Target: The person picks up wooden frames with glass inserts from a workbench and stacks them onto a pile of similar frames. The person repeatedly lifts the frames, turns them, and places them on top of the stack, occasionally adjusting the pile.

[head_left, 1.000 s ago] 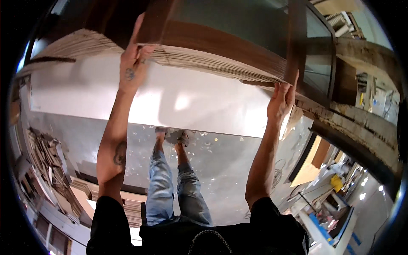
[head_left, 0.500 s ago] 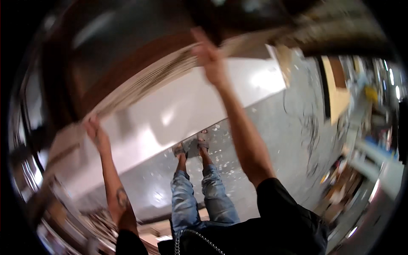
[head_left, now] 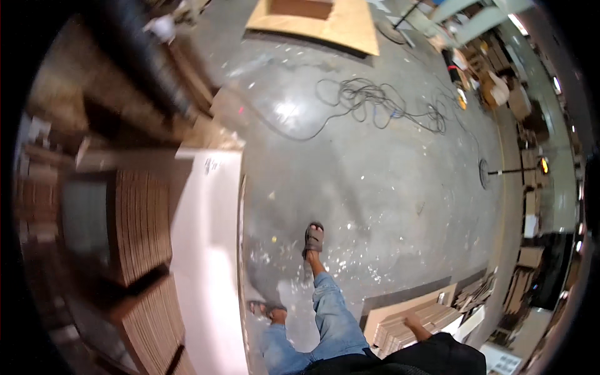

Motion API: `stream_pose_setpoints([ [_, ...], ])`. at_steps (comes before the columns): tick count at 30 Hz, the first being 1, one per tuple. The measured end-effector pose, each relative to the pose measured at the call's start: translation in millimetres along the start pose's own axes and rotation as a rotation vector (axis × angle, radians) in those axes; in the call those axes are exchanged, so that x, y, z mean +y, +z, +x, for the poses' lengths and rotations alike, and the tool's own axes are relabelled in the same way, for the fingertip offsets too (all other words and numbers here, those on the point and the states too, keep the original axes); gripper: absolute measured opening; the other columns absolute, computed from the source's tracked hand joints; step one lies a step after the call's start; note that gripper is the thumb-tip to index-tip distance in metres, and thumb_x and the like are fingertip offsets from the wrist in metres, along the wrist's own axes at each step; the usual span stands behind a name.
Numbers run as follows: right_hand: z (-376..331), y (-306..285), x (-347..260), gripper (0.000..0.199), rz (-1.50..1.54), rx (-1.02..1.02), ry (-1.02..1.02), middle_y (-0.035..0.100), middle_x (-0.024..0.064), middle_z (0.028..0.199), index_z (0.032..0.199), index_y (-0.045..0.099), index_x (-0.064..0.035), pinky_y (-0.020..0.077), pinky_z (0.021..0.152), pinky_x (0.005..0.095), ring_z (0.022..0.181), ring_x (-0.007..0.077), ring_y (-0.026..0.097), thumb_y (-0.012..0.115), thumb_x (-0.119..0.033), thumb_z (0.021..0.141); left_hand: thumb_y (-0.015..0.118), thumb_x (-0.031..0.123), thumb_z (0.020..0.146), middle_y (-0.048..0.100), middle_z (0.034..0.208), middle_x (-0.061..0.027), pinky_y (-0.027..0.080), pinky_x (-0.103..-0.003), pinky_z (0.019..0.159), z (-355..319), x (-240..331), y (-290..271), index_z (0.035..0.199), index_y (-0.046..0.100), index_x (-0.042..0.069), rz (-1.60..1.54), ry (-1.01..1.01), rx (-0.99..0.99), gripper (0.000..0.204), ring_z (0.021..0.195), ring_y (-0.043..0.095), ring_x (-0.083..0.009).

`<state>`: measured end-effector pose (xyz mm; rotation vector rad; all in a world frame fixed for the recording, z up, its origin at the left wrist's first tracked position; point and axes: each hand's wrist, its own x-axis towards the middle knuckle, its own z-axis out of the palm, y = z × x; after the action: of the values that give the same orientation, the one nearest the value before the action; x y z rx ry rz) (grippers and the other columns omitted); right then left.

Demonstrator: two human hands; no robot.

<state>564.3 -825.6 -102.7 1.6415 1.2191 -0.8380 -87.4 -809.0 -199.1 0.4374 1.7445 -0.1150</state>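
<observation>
Hands were mostly hidden: our right hand (head_left: 414,324) hung beside the cardboard stack (head_left: 412,325), grip unclear, our left unseen. We judged watching the floor cables (head_left: 375,106) wise.

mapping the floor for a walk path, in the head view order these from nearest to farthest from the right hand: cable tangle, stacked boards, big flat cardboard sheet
1. Stacked boards: right by the right hand, lower right.
2. Cable tangle: on the floor, upper middle.
3. Cardboard sheet: flat at the top edge, beyond the cables.
</observation>
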Motion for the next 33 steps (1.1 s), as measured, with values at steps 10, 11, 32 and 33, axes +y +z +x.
stream_pose_setpoints([
  [10, -12, -131, -73, 0.023, 1.152, -0.237, -0.015, 0.066, 0.0132, 0.088, 0.090, 0.067, -0.0029, 0.0490, 0.066, 0.0367, 0.078, 0.0262, 0.064, 0.060, -0.022, 0.080, 0.036, 0.034, 0.096, 0.060, 0.096, -0.0108, 0.044, -0.034, 0.069, -20, 579, -22, 0.107, 0.056, 0.005, -0.358, 0.568, -0.014, 0.037, 0.080, 0.057, -0.0217],
  [11, -2, -176, -107, 0.023, 1.236, -0.171, -0.106, 0.067, 0.0125, 0.087, 0.091, 0.067, -0.0032, 0.0488, 0.065, 0.0366, 0.077, 0.0255, 0.064, 0.061, -0.022, 0.081, 0.036, 0.034, 0.096, 0.060, 0.094, -0.0107, 0.044, -0.033, 0.068, -28, 618, -27, 0.106, 0.056, 0.005, -0.361, 0.614, -0.026, 0.037, 0.079, 0.057, -0.0215],
  [32, 224, -970, -281, 0.025, 0.636, 0.593, -0.633, 0.064, 0.0192, 0.083, 0.087, 0.065, -0.0050, 0.0493, 0.070, 0.0415, 0.081, 0.0353, 0.062, 0.062, -0.027, 0.075, 0.046, 0.035, 0.094, 0.060, 0.071, -0.0036, 0.043, -0.027, 0.050, 61, 1113, -512, 0.085, 0.060, 0.004, -0.571, 0.555, 0.201, 0.035, 0.057, 0.053, -0.0130],
  [33, 233, -992, -280, 0.025, 0.644, 0.586, -0.558, 0.064, 0.0191, 0.084, 0.087, 0.065, -0.0051, 0.0493, 0.071, 0.0417, 0.081, 0.0355, 0.062, 0.061, -0.027, 0.076, 0.049, 0.035, 0.094, 0.062, 0.079, -0.0047, 0.048, -0.027, 0.057, 56, 1190, -516, 0.096, 0.061, 0.002, -0.349, 0.620, 0.213, 0.035, 0.066, 0.057, -0.0133],
])
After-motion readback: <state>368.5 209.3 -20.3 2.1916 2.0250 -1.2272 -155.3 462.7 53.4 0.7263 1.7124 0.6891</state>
